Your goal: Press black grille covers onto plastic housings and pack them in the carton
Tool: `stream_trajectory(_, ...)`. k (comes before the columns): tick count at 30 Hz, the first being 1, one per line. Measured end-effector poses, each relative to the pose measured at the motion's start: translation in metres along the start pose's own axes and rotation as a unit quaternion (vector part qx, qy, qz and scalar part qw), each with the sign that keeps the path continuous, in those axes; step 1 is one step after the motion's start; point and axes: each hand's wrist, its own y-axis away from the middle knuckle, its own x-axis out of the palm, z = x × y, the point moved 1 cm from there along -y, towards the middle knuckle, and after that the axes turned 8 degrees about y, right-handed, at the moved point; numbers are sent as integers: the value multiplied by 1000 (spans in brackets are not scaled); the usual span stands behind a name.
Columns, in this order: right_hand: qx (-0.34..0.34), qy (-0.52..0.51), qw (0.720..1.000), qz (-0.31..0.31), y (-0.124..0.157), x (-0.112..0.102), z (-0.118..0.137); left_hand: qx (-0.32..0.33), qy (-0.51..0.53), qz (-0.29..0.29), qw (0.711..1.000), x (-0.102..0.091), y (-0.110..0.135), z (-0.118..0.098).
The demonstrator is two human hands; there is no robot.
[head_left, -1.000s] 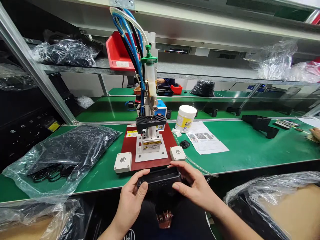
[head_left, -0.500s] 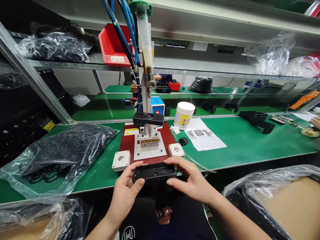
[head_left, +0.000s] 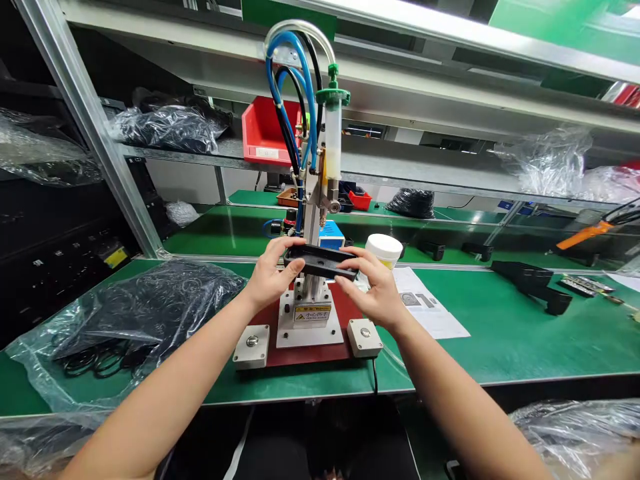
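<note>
A shallow black rectangular plastic housing [head_left: 320,262], hollow side facing me, spans between my two hands. My left hand [head_left: 273,277] pinches its left end, thumb at the front and fingers behind. At the opposite end, my right hand [head_left: 376,285] grips it in the same way. Both hands are at the upright dispensing machine [head_left: 314,293], with the housing in front of its column below the nozzle [head_left: 323,219]. A syringe [head_left: 333,143] with a green cap stands above. The slotted black top of the machine's stand is hidden; I cannot tell whether the housing touches it.
Two white button boxes [head_left: 251,345] [head_left: 365,337] flank the red base. On the left lies a plastic bag [head_left: 165,300] of black parts. A white tub [head_left: 384,248], a printed sheet [head_left: 435,307] and black brackets [head_left: 525,277] are to the right. Shelves hang overhead.
Both hands have lifted the housing from near the bench's front edge, forward and up to the machine. The view has tilted up, showing more of the syringe and hoses.
</note>
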Motion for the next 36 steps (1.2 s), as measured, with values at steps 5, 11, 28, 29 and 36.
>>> stream_trajectory(5, 30, 1, 1000, 5, -12, 17, -25, -95, 64, 8, 993, 7, -15, 24)
stream_trajectory(11, -14, -40, 999, 5, -14, 25, -28, -132, 141, -62, 979, 22, -4, 28)
stream_trajectory(28, 19, -64, 976, -208, -8, 67, -30, -113, 93, -198, 969, 41, -10, 27)
stream_trajectory(29, 24, -65, 976, -208, -7, 68, -32, -112, 84, -198, 970, 41, -10, 26)
stream_trajectory(36, 46, -60, 975, -208, -8, 72, -36, -114, 43, -202, 972, 41, -8, 30)
